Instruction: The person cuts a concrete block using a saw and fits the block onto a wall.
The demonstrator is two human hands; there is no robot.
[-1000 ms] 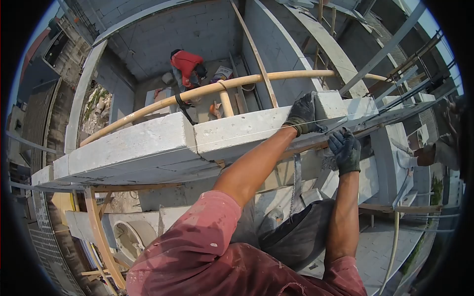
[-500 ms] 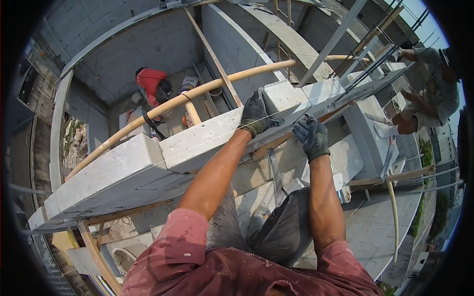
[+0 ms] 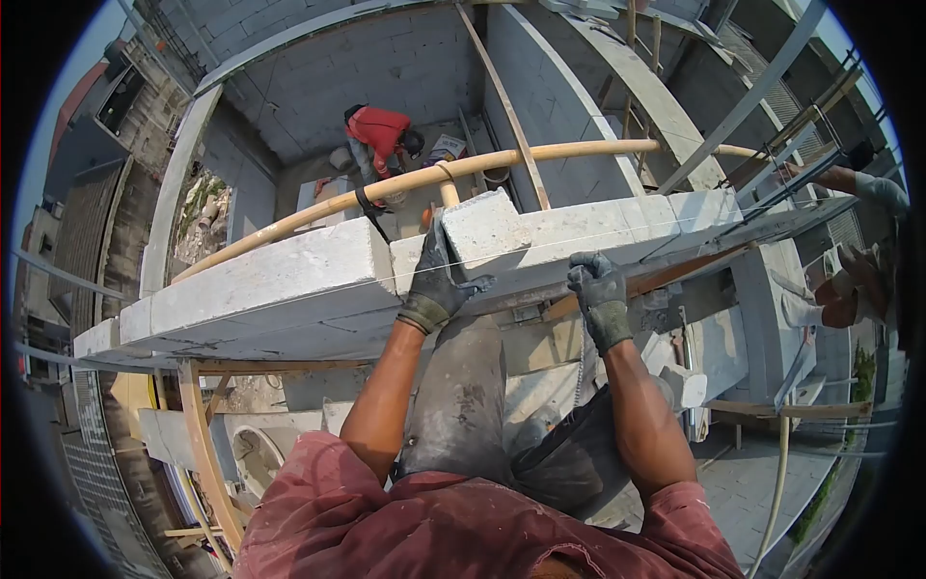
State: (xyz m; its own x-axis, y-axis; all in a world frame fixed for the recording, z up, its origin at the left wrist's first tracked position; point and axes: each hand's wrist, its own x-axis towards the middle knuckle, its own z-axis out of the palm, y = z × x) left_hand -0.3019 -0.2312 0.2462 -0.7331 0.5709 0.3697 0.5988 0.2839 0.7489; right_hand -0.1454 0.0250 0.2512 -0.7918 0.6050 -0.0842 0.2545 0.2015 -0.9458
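Plainly, left hand (image 3: 437,282) against block (image 3: 486,228)
Spread (thumb (image 3: 476,286) out); right hand (image 3: 597,289) curled closed near the wall (image 3: 584,228).

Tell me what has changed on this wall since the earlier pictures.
The short concrete block has moved left along the wall top, nearer the long raised block. The left hand has gone with it, against its left end; the right hand has also shifted left, still clear of it. The bamboo pole stays in place.
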